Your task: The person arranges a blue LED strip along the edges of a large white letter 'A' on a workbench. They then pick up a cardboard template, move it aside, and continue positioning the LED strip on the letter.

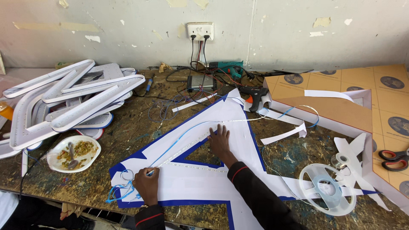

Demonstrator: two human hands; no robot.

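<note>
A large white letter-shaped panel with blue edges [238, 110] lies flat on the workbench. A thin light strip [181, 151] runs diagonally along the inner edge of its triangular cut-out. My left hand [148, 184] pinches the strip's lower end near the panel's left corner, beside curls of blue backing tape [121, 191]. My right hand [220, 142] lies flat with fingers spread, pressing the strip onto the panel higher up. Both sleeves are dark with a red stripe.
Stacked white letter shells [72, 98] fill the left. A plate of food with a spoon [74, 153] sits near them. An empty clear reel [328, 189], scissors [394, 158], a glue gun [255, 96], a drill [228, 67] and tangled wires [166, 108] lie around.
</note>
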